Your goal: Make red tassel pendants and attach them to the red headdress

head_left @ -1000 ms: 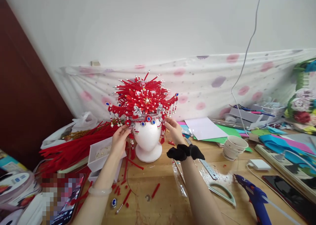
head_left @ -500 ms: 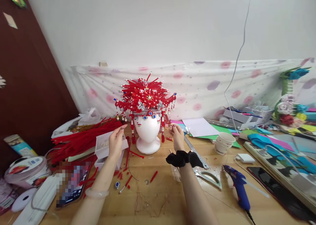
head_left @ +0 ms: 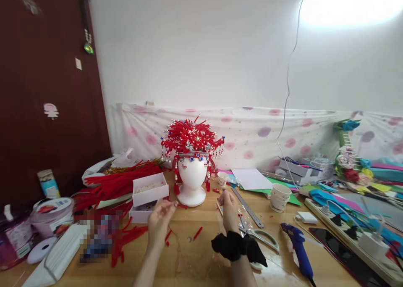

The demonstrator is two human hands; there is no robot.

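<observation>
A red beaded headdress (head_left: 192, 138) sits on a white foam head (head_left: 192, 181) at the back middle of the wooden table (head_left: 201, 266). My left hand (head_left: 160, 222) hovers in front of it, low over the table, its fingertips drawn together near a red scrap. My right hand (head_left: 229, 209), with a black scrunchie (head_left: 236, 247) on the wrist, is raised a little to the right, fingers pinched. What either pinch holds is too small to see. Both hands are well clear of the headdress.
A white box (head_left: 149, 189) and red pipe cleaners (head_left: 116, 184) lie to the left. A small cup (head_left: 222, 178), steel ruler (head_left: 247, 201), stacked paper cups (head_left: 280, 194), blue glue gun (head_left: 297, 247) and coloured sheets (head_left: 333, 194) lie right. A brown door (head_left: 47, 89) stands left.
Both hands have let go of the headdress's sides and drawn back toward me, down near the table. The view has pulled back and up.
</observation>
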